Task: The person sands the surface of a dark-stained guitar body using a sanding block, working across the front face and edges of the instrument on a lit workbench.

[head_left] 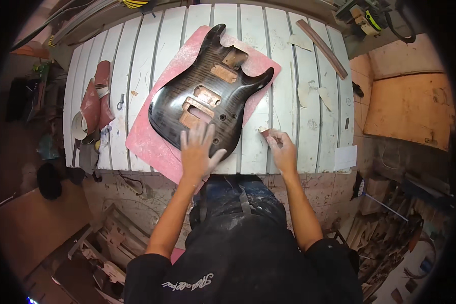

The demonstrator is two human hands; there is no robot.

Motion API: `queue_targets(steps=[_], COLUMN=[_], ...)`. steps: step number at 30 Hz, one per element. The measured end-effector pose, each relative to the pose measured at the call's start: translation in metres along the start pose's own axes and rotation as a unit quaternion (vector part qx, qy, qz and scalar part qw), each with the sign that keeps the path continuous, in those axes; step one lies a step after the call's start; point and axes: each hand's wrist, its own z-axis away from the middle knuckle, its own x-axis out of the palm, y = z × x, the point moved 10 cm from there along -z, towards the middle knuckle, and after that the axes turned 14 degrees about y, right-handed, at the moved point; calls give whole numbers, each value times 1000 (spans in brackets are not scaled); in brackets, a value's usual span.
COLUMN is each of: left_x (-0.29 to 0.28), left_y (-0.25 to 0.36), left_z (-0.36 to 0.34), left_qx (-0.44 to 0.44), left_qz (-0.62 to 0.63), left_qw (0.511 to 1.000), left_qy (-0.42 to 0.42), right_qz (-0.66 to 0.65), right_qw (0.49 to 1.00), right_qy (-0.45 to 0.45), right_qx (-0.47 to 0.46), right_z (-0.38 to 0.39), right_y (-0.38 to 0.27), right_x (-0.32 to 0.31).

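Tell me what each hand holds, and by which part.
Right hand pinches a small sandpaper piece by its near edge. Left hand holds nothing, resting flat on the guitar body.

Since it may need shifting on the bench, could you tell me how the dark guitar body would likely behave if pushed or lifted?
The guitar body looks like solid wood, so probably stiff and fairly heavy for its size. It lies flat on a pink mat, which likely grips it, so a push may drag the mat along. The left hand rests on its lower edge; its glossy finish may mark easily.
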Motion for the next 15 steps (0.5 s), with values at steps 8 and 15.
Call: queue_targets(steps=[8, 15], left_x=[-18, -16], left_y=[-98, -139], left_z=[-40, -97], left_qx=[-175, -241], left_qz=[-55, -75], left_qw=[975, 960], left_qy=[127, 118], right_qz=[-35, -193], right_qw=[971, 971], right_qy=[93, 27], right_qx=[-216, -137], right_z=[-7, -26], right_y=[-79, -77], right_x=[-29, -4])
